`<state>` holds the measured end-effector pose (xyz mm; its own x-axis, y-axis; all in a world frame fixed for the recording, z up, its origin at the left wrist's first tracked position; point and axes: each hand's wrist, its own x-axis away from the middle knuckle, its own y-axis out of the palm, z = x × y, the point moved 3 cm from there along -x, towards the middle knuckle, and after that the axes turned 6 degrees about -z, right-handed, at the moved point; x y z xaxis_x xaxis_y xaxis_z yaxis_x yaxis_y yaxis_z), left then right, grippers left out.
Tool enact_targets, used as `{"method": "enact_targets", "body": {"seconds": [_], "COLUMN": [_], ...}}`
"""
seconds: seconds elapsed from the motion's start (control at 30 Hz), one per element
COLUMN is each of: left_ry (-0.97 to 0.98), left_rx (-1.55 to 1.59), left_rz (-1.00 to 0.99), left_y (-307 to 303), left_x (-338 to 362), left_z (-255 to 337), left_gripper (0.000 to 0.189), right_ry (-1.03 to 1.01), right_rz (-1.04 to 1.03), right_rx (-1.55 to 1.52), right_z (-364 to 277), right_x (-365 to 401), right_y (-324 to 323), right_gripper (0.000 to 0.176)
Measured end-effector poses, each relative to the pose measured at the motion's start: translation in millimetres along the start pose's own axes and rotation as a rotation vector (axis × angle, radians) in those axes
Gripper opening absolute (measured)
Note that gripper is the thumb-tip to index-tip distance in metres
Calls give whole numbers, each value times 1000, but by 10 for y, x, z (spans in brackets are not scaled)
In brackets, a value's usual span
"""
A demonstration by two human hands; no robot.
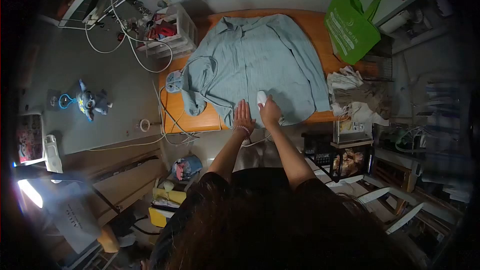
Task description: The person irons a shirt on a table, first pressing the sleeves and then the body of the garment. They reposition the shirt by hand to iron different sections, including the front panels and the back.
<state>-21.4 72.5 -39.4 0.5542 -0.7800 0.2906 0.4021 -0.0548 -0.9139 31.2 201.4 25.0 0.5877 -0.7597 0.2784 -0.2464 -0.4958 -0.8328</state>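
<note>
A light blue-green long-sleeved shirt (270,55) lies spread over the orange wooden table (187,126), its collar toward the far edge. My left hand (243,116) rests flat on the shirt near its lower edge, fingers stretched out, a beaded bracelet at the wrist. Just to the right, my right hand (270,112) is wrapped round a small white device (262,97), whose front end points away from me over the fabric. Most of its grip is hidden by the fingers. A pale cord runs near my right wrist.
A power strip (174,81) sits at the table's left edge, with cables around it. Behind it stands a clear drawer unit (186,32). A green bag (352,26) is at the far right, above crumpled cloths (362,95). A blue plush toy (89,102) hangs at left.
</note>
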Motion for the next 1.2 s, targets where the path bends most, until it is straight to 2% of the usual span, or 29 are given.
{"method": "enact_targets", "body": {"seconds": [0.17,0.73,0.87,0.97,1.03,1.07,1.13,1.2], "left_ry": [33,-54,-17,-10,-64,-60,20,53], "left_rx": [21,-96,-53,-65,-94,-93,-5,-32], "left_rz": [24,-125,-10,-12,-25,-15,162,110], "left_y": [24,79,32,52,72,59,-4,7], "left_x": [11,-53,-22,-47,-63,-76,-23,6], "left_z": [-9,-17,7,6,36,75,167,271], "left_gripper": [91,96,97,94,78,78,70,69], "right_ry": [52,183,198,198,213,218,168,119], "right_rz": [1,84,88,93,80,80,117,141], "right_rx": [33,68,59,37,-6,-57,-80,-94], "right_z": [138,936,995,1010,1074,1077,840,563], "right_x": [-90,-523,-532,-548,-523,-581,-431,-283], "right_y": [-178,-711,-852,-817,-726,-717,-718,-676], "right_gripper": [43,44,44,43,45,48,48,48]}}
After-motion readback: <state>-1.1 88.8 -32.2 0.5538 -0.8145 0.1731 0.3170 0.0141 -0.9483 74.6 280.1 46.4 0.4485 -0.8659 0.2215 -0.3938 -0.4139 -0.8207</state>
